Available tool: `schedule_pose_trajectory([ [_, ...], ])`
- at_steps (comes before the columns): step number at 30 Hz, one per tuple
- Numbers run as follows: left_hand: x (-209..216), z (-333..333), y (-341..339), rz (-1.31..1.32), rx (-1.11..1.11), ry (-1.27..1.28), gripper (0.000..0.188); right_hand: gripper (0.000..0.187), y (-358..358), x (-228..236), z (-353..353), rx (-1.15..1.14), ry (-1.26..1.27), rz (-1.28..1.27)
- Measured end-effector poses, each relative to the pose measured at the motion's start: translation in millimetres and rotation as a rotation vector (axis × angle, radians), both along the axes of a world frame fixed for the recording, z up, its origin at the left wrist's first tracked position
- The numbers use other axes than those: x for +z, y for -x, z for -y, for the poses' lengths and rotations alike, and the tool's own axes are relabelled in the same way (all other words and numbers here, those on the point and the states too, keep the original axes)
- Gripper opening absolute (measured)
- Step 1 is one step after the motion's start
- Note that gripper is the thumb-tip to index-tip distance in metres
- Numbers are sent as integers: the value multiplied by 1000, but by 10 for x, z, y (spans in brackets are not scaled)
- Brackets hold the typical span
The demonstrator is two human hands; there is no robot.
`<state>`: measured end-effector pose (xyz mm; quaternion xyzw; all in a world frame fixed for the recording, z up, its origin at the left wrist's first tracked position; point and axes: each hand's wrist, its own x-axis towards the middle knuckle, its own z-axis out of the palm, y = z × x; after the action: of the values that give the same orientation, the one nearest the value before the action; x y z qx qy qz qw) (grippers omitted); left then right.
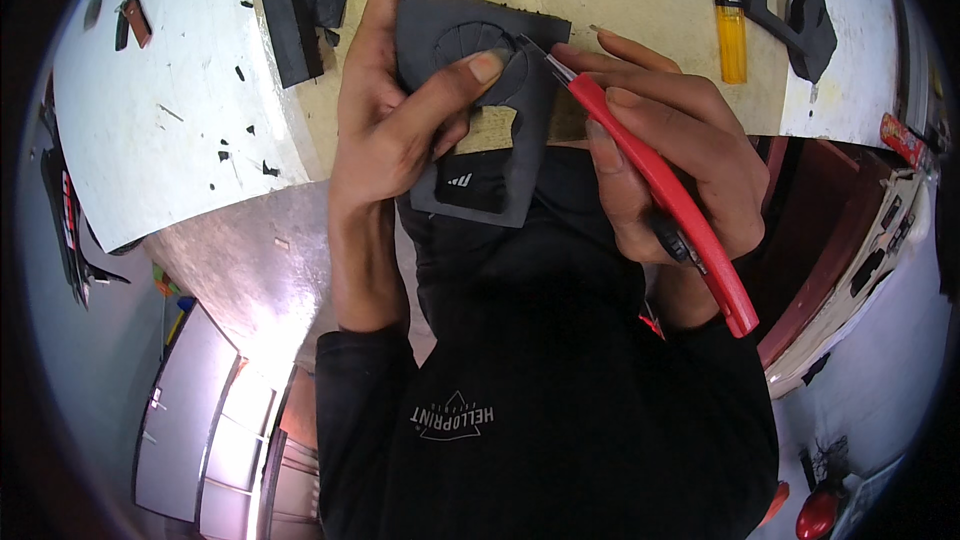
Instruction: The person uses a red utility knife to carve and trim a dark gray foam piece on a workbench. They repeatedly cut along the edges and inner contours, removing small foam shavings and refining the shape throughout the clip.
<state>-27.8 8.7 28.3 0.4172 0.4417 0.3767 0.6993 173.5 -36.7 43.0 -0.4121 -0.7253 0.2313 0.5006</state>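
Observation:
A flat dark grey foam piece [537, 120] is tilted up over the table's near edge. A ring with radiating lines is marked in its upper part, and a squarish opening is cut through its lower part. My left hand [385, 125] grips it from the left, thumb pressed on the ring and index finger stretched past the top edge. In my right hand [700, 130] is a red utility knife [665, 180] with a black slider. Its blade tip points up-left at the ring's right side, close to my left thumb; whether it touches the foam I cannot tell.
A yellowish cutting board [640, 0] lies on the white table [180, 130]. Black foam strips [290, 25] rest at the far left, a yellow lighter [733, 45] and a cut black foam frame [795, 25] at the far right. A small brown-handled tool [132, 10] and scattered scraps lie left.

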Motion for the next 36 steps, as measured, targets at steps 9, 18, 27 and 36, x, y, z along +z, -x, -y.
schedule_pose_trajectory([
  [9,17,15,-73,-143,98,-40,62,29,25,-56,16,-12,-11,0],
  [18,-7,16,-64,-133,111,-35,61,30,20,-106,3,20,-2,-12],
  [27,9,7,-63,-126,75,-43,60,28,28,-139,-24,-39,-52,94],
  [36,-22,33,-78,-135,108,-35,60,24,11,-29,-84,-31,-50,159],
])
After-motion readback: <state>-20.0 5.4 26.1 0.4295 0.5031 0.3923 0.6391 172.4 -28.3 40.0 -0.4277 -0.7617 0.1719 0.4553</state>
